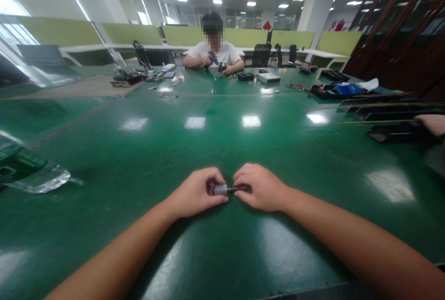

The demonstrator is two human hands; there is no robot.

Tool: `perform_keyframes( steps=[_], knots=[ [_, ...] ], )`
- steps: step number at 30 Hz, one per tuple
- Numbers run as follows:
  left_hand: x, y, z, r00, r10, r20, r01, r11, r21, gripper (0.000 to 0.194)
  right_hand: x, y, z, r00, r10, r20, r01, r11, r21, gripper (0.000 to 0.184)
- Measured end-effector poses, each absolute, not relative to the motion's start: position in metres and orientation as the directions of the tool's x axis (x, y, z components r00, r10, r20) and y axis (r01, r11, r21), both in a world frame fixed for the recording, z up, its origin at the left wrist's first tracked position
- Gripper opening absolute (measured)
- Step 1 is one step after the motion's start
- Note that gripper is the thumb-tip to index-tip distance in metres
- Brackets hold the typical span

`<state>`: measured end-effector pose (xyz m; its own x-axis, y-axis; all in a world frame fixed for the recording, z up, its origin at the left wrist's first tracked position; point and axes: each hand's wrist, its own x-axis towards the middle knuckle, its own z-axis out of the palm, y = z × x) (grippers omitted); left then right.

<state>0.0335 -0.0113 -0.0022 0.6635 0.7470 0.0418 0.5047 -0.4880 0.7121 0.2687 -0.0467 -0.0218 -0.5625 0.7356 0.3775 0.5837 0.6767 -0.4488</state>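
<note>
Head view, nearest first. My left hand (pixel 198 193) is curled around a silver cylinder (pixel 220 189), thumb on the near side. My right hand (pixel 262 188) pinches a dark rod (pixel 232 189), which meets the cylinder's right end. Both pieces lie in line between the hands, low over the green table (pixel 222 142); I cannot tell whether they touch it, nor whether they are joined.

Well left of my left hand: a clear bottle (pixel 31 170), green label, cut by the frame edge. Well right of my right hand and farther out: black trays (pixel 399 132), partly overlapped by another person's hand at the edge.

Beyond both hands, left to right: a heap of parts (pixel 127 76), loose cables (pixel 169 90), a black box (pixel 245 76), a pale box (pixel 268 78), a blue item (pixel 347 88) in a dark case.

Straight ahead, across the table, a person in a white shirt (pixel 227 50) holds a dark tool (pixel 213 57). Farthest: chairs, green partitions (pixel 132 34).
</note>
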Motion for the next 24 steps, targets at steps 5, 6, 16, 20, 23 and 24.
perform_keyframes(
  steps=[5, 6, 16, 20, 23, 24],
  knots=[
    [0.0342, -0.0116, -0.0013, 0.654, 0.756, 0.03, 0.515, -0.474, 0.714, 0.023, 0.2707, -0.047, -0.0201, -0.565, 0.738, 0.369, 0.595, 0.674, -0.437, 0.007],
    [0.0343, -0.0117, -0.0012, 0.654, 0.756, 0.032, 0.516, -0.477, 0.712, 0.023, 0.2711, -0.047, -0.0198, -0.565, 0.739, 0.366, 0.596, 0.673, -0.439, 0.007],
    [0.0345, -0.0121, -0.0006, 0.654, 0.756, 0.034, 0.516, -0.478, 0.711, 0.023, 0.2735, -0.0478, -0.0195, -0.55, 0.744, 0.378, 0.595, 0.667, -0.448, 0.007],
    [0.0346, -0.0125, 0.0, 0.649, 0.761, 0.025, 0.523, -0.47, 0.711, 0.024, 0.2739, -0.0477, -0.018, -0.554, 0.744, 0.373, 0.597, 0.668, -0.444, 0.008],
    [0.0344, -0.0124, 0.0002, 0.652, 0.758, 0.029, 0.521, -0.476, 0.709, 0.023, 0.2742, -0.0476, -0.0167, -0.555, 0.748, 0.364, 0.605, 0.664, -0.44, 0.007],
    [0.0342, -0.0122, 0.0001, 0.653, 0.757, 0.029, 0.521, -0.477, 0.708, 0.023, 0.2745, -0.0476, -0.0163, -0.555, 0.749, 0.363, 0.606, 0.662, -0.441, 0.008]
  ],
)
